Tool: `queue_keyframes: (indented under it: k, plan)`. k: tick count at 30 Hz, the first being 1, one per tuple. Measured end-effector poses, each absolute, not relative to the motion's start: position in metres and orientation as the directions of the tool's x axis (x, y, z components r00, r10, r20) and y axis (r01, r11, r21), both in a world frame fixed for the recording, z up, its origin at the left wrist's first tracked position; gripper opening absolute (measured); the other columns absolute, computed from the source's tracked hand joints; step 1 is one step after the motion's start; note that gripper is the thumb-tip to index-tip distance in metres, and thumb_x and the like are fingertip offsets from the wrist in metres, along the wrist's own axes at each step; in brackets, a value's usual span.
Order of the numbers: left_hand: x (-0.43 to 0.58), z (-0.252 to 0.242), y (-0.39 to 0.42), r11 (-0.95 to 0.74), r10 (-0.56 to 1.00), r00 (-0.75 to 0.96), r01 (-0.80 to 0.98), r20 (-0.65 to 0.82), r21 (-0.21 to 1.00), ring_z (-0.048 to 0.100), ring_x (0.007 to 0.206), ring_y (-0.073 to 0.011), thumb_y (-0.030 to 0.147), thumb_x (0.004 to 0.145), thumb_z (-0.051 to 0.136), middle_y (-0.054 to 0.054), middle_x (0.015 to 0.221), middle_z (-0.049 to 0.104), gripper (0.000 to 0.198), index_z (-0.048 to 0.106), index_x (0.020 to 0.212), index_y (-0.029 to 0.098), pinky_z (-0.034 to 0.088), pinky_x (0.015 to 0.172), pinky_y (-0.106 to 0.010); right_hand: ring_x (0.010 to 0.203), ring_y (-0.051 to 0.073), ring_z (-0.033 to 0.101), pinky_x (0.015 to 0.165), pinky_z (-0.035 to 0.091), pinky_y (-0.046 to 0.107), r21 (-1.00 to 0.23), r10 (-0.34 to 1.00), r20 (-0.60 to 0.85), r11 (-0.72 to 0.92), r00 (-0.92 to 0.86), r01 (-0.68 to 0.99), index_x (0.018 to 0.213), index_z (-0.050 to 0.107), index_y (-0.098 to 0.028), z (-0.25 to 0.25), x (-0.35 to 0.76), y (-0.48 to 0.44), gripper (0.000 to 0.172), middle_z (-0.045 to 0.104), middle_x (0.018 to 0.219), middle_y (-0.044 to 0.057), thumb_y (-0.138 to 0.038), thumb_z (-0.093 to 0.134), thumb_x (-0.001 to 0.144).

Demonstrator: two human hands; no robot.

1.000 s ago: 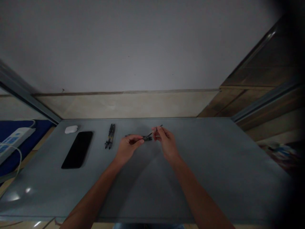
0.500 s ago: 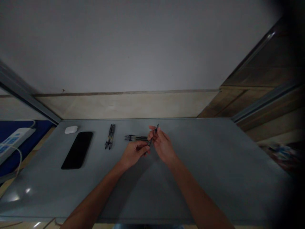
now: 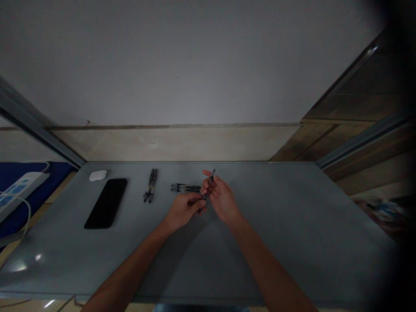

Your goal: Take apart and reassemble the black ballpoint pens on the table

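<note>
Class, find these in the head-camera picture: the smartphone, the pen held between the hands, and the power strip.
Smartphone (image 3: pixel 105 203), head view, on its black front face.
Pen (image 3: pixel 212 177), head view, on its upper end above the fingers.
Power strip (image 3: pixel 24 184), head view, on its white top.

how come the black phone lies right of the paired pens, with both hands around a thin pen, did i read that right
No: the head view shows the black phone lying left of the paired pens, not right. The rest stands: the left hand and right hand are around a thin pen.
</note>
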State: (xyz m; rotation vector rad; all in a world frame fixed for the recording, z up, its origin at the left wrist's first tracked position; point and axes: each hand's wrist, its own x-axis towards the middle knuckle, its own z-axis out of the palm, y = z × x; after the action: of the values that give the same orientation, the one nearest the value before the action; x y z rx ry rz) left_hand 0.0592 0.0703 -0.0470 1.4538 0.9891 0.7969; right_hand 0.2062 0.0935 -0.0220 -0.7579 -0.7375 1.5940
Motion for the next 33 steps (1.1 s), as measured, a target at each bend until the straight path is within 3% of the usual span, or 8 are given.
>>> queue_keyframes:
  k: [5, 10, 18, 24, 28, 33]
  plan:
    - [0.058, -0.05, 0.071, -0.014, 0.912, 0.408, 0.162, -0.054, 0.987, 0.055, 0.061, -0.0118, 0.043, 0.088, 0.056, -0.003, 0.075, 0.067, 0.03, 0.065, 0.084, 0.014, 0.039, 0.056, -0.023, 0.061, 0.014, 0.05, 0.06, 0.044, 0.028, -0.719, 0.979, -0.078, -0.186, -0.189, -0.67, 0.108, 0.066, -0.019, -0.021, 0.208, 0.094, 0.028, 0.054, 0.07, 0.0, -0.029, 0.052, 0.086]
    - [0.06, -0.047, 0.069, -0.036, 0.91, 0.413, 0.169, -0.038, 0.985, 0.056, 0.063, -0.0122, 0.041, 0.087, 0.058, -0.003, 0.075, 0.067, 0.029, 0.066, 0.083, 0.014, 0.042, 0.061, -0.024, 0.051, 0.011, 0.038, 0.052, 0.039, 0.026, -0.585, 0.956, -0.105, -0.281, -0.272, -0.761, 0.091, 0.066, -0.017, -0.021, 0.211, 0.095, 0.031, 0.041, 0.06, -0.003, -0.044, 0.05, 0.091]
    - [0.061, -0.046, 0.066, -0.094, 0.918, 0.397, 0.237, -0.008, 0.967, 0.059, 0.064, -0.0132, 0.04, 0.087, 0.058, -0.004, 0.077, 0.069, 0.028, 0.068, 0.09, 0.014, 0.043, 0.061, -0.024, 0.047, 0.011, 0.022, 0.045, 0.029, 0.025, -0.494, 0.936, -0.045, -0.325, -0.349, -0.807, 0.059, 0.042, -0.021, -0.021, 0.216, 0.094, 0.044, 0.022, 0.056, -0.005, -0.049, 0.046, 0.092]
    - [0.059, -0.046, 0.067, -0.096, 0.931, 0.365, 0.266, -0.008, 0.959, 0.059, 0.064, -0.0134, 0.044, 0.085, 0.061, -0.004, 0.076, 0.068, 0.031, 0.069, 0.089, 0.014, 0.044, 0.061, -0.024, 0.048, 0.012, 0.021, 0.046, 0.029, 0.027, -0.443, 0.939, -0.027, -0.319, -0.343, -0.838, 0.059, 0.029, -0.022, -0.017, 0.219, 0.092, 0.043, 0.02, 0.055, -0.005, -0.047, 0.045, 0.09]
    - [0.057, -0.042, 0.069, -0.096, 0.956, 0.292, 0.296, 0.005, 0.95, 0.059, 0.06, -0.0138, 0.053, 0.092, 0.047, -0.004, 0.068, 0.067, 0.045, 0.068, 0.08, 0.014, 0.043, 0.058, -0.025, 0.049, 0.012, 0.022, 0.047, 0.03, 0.027, -0.392, 0.945, -0.012, -0.306, -0.328, -0.868, 0.061, 0.02, -0.022, -0.015, 0.226, 0.094, 0.045, 0.02, 0.055, -0.005, -0.044, 0.05, 0.087]
    - [0.051, -0.044, 0.076, -0.025, 0.98, 0.196, 0.237, -0.023, 0.971, 0.06, 0.058, -0.0145, 0.057, 0.095, 0.034, -0.005, 0.068, 0.068, 0.055, 0.068, 0.084, 0.015, 0.045, 0.057, -0.026, 0.049, 0.012, 0.022, 0.047, 0.029, 0.027, -0.332, 0.949, 0.008, -0.295, -0.316, -0.896, 0.063, 0.014, -0.022, -0.019, 0.235, 0.099, 0.046, 0.019, 0.054, -0.006, -0.036, 0.054, 0.082]
